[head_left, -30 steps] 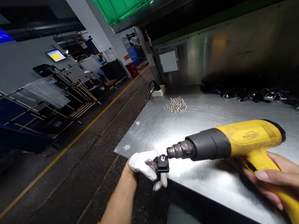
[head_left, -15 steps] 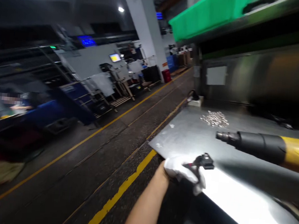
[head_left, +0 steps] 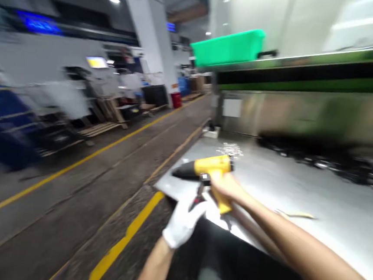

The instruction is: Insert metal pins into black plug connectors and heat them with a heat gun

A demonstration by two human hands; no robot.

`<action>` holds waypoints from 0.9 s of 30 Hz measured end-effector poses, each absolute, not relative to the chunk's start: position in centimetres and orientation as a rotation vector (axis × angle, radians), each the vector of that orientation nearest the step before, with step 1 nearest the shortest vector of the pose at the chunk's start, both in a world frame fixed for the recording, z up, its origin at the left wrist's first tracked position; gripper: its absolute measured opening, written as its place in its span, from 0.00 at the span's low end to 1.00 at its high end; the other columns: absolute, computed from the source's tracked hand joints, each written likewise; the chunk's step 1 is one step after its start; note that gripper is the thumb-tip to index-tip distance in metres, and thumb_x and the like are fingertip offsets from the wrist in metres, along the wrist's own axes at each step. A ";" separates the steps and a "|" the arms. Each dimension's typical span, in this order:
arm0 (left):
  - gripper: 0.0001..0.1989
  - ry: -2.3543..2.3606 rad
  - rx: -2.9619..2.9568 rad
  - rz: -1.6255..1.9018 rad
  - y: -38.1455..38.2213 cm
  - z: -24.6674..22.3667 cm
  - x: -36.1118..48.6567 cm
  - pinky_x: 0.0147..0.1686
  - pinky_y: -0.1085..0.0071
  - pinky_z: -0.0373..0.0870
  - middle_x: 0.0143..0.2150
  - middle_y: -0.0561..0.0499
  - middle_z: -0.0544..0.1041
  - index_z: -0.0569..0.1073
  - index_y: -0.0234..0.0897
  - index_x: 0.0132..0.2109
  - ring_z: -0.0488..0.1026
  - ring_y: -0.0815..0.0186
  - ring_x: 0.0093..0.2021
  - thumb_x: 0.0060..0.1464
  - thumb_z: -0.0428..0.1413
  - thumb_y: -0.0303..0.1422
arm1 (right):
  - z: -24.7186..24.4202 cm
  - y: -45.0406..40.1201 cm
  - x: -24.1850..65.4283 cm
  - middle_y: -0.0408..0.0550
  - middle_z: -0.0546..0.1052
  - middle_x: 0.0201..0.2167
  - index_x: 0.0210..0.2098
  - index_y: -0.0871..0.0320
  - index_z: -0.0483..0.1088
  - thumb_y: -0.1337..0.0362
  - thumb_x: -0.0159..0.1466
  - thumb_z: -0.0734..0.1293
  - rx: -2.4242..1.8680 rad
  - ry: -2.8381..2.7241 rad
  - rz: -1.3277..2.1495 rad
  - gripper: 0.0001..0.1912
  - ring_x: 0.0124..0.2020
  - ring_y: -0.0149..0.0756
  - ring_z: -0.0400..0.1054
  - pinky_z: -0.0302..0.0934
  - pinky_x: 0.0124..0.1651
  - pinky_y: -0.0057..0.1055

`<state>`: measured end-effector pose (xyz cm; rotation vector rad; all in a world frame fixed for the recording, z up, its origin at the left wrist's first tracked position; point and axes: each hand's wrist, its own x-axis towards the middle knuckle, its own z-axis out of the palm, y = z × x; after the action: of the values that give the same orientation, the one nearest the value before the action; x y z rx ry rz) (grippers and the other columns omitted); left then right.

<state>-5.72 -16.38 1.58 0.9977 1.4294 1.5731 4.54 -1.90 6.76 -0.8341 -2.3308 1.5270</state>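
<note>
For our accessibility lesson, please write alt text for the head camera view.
A bare right hand holds a yellow-and-black heat gun over a steel workbench, next to a small black part gripped in the white-gloved left hand. Small metal pieces lie on the bench beyond, under a green bin.

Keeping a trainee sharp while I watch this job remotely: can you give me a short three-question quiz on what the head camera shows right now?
1. Which hand holds the yellow-and-black heat gun?
2. True or false: the person's left hand is bare.
3. Where is the small pile of shiny metal pieces? A: on the steel tabletop. B: on the floor. C: in the green plastic bin.

Key:
1. The right hand.
2. False: it wears a white glove and holds a small black part.
3. A.
</note>
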 end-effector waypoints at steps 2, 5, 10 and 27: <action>0.10 1.738 1.061 1.515 -16.4 1.8 -6.6 0.51 0.65 0.69 0.39 0.49 0.80 0.77 0.37 0.40 0.73 0.59 0.42 0.56 0.62 0.39 | 6.1 -1.0 4.0 0.48 0.77 0.45 0.49 0.62 0.73 0.55 0.73 0.64 -0.938 -2.404 1.237 0.17 0.46 0.42 0.73 0.71 0.47 0.41; 0.14 1.868 1.130 1.342 -15.2 2.6 -6.2 0.49 0.64 0.70 0.41 0.49 0.81 0.78 0.37 0.42 0.75 0.55 0.45 0.56 0.61 0.43 | 5.4 0.8 6.8 0.44 0.77 0.44 0.48 0.61 0.75 0.54 0.77 0.54 -0.997 -2.497 0.888 0.23 0.49 0.43 0.72 0.68 0.51 0.40; 0.15 1.756 1.252 1.159 -12.8 5.2 -2.7 0.40 0.67 0.70 0.35 0.50 0.77 0.76 0.37 0.39 0.73 0.59 0.38 0.58 0.58 0.45 | 4.3 4.2 19.1 0.51 0.76 0.48 0.50 0.58 0.73 0.56 0.70 0.68 -1.109 -2.540 0.453 0.14 0.50 0.43 0.71 0.67 0.55 0.48; 0.12 1.318 1.086 0.495 -1.5 4.6 9.5 0.29 0.73 0.67 0.31 0.50 0.73 0.73 0.33 0.37 0.69 0.70 0.28 0.59 0.57 0.40 | -3.9 10.8 43.5 0.44 0.74 0.35 0.45 0.59 0.70 0.55 0.73 0.62 -1.674 -2.192 0.202 0.14 0.33 0.34 0.69 0.67 0.40 0.36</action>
<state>9.55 -1.52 4.57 1.0856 1.3183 0.4954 43.51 10.77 -3.94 -1.6736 -2.1925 0.2019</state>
